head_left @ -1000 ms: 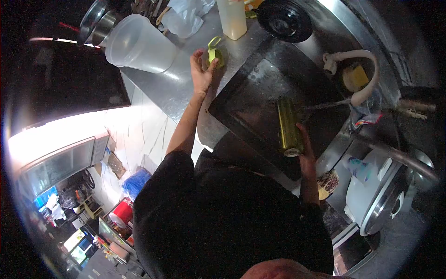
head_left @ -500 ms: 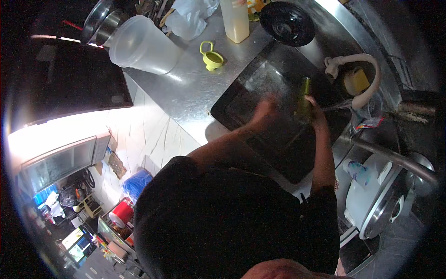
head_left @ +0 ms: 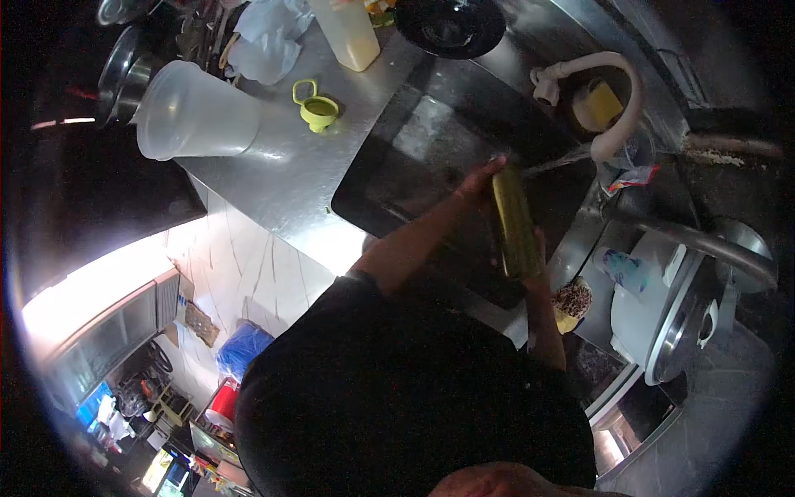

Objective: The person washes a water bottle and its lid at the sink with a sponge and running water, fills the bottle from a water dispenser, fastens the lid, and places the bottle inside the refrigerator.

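Observation:
A yellow-green bottle [head_left: 513,219] is held at a tilt over the dark sink basin [head_left: 364,195]. My right hand [head_left: 537,251] wraps round its lower part, the fingers partly hidden behind it. At its upper end is my left hand [head_left: 482,179], closed against the bottle, with the thumb near the tip. Water streams from the pale curved faucet [head_left: 631,91] toward the bottle's upper end. On the steel counter to the left lies a lime-green cap with a loop [head_left: 319,112].
Left on the counter [head_left: 286,178] lies a large translucent bucket [head_left: 195,112]. Behind stand a bottle of yellowish liquid [head_left: 348,37], a plastic bag [head_left: 267,41] and a black lid-like disc [head_left: 451,26]. A yellow sponge [head_left: 603,105] sits behind the faucet; a metal pipe [head_left: 696,240] runs at right.
The bottle has turned and come nearer to me, its upper end now lower in view. My left hand has moved from the basin onto the bottle. The camera view has shifted.

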The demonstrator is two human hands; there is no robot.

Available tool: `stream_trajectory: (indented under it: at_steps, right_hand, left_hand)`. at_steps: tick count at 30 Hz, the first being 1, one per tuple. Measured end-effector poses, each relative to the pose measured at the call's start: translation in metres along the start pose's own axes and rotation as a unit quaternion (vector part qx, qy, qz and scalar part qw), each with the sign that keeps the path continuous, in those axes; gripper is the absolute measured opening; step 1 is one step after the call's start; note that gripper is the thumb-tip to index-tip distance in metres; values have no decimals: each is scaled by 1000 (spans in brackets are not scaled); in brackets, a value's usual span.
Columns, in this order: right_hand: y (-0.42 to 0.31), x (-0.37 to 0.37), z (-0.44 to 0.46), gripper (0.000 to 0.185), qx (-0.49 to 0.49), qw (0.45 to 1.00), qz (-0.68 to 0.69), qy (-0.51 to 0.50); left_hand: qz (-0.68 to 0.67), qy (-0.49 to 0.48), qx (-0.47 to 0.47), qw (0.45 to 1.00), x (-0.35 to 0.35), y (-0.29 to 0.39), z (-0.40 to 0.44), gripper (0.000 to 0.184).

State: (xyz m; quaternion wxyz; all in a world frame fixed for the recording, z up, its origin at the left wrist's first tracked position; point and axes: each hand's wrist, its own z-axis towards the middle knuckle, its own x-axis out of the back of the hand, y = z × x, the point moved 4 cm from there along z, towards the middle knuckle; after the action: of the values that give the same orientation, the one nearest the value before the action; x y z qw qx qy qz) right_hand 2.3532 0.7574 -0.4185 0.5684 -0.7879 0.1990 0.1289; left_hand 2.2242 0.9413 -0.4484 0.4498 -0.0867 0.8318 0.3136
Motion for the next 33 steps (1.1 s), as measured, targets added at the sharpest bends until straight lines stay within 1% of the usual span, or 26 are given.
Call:
stream_trajectory:
  at_steps: [1,2,4,6,7,8,9,10,11,12,13,14,16,18,20,21,22,23,24,25,26,28,30,31,32,33]
  right_hand:
    - [1,-5,0,65,-52,995,81,-40]
    - [-35,-59,12,66,-135,952,242,-130]
    - [-52,-88,12,71,-219,878,382,-188]
    - [-40,-68,7,79,-235,893,358,-136]
    - [-36,-56,7,80,-261,927,251,-100]
    - [-35,-42,10,81,-281,947,141,-62]
    - [-31,-35,13,82,-256,966,-6,-30]
    - [-27,-29,17,84,-244,957,-157,6]
    - [-21,-31,20,85,-180,924,-336,36]
    - [-14,-33,22,87,-118,898,-421,45]
    - [-6,-33,22,89,-58,858,-506,64]
    - [2,-35,22,90,-5,859,-508,62]
    - [-1,-40,31,93,-12,879,-472,72]
    - [-4,-42,27,93,-144,904,-387,107]
    - [5,-37,30,96,-119,954,-249,119]
    - [7,-35,35,97,-102,971,-178,125]
    - [6,-35,38,96,-111,967,-195,121]
    - [5,-34,43,95,-121,963,-210,121]
    - [1,-32,52,93,-91,951,-274,109]
    - [0,-26,61,90,-60,934,-337,101]
    - [-4,-19,71,86,7,892,-445,77]
    - [-30,-16,84,73,37,820,-567,67]
    - [-68,-8,94,56,-35,791,-603,98]
    - [-63,24,105,47,46,828,-545,124]
    - [-38,76,111,40,124,856,-478,151]
    - [-37,84,110,35,135,882,-417,176]
  left_hand:
    - [17,-24,1,1000,1,-1,1,60]
    - [34,-48,2,998,3,-2,3,57]
    - [66,-77,17,995,3,-1,11,51]
    - [95,-85,42,991,2,0,22,47]
    - [111,-84,38,990,-5,8,18,47]
    - [128,-84,33,988,-13,16,17,46]
    - [145,-84,30,985,-18,23,14,45]
    - [373,-110,-9,921,-8,22,28,47]
    - [578,-131,-47,804,11,14,54,48]
    - [673,-93,-56,731,13,10,62,49]
    - [758,-54,-56,648,8,12,63,50]
    - [759,38,-30,650,2,6,58,52]
    - [682,119,-46,720,-9,14,40,54]
    - [521,83,-117,842,-15,14,16,57]
    - [506,121,-211,827,-1,-27,5,78]
    - [516,123,-197,824,0,-36,2,85]
    - [526,126,-183,821,-5,-37,-5,92]
    - [553,111,-103,820,-2,-41,-14,96]
    - [577,94,-26,811,-6,-36,-22,100]
    - [570,95,-24,816,-10,-26,-23,99]
    - [562,99,-22,821,-13,-13,-22,99]
    - [555,93,-83,823,-26,10,-25,96]
    - [552,72,-204,805,-42,31,-30,93]
    - [535,55,-213,815,-46,35,-29,91]
    - [519,36,-218,826,-47,38,-29,88]
    - [503,17,-222,835,-48,38,-29,86]
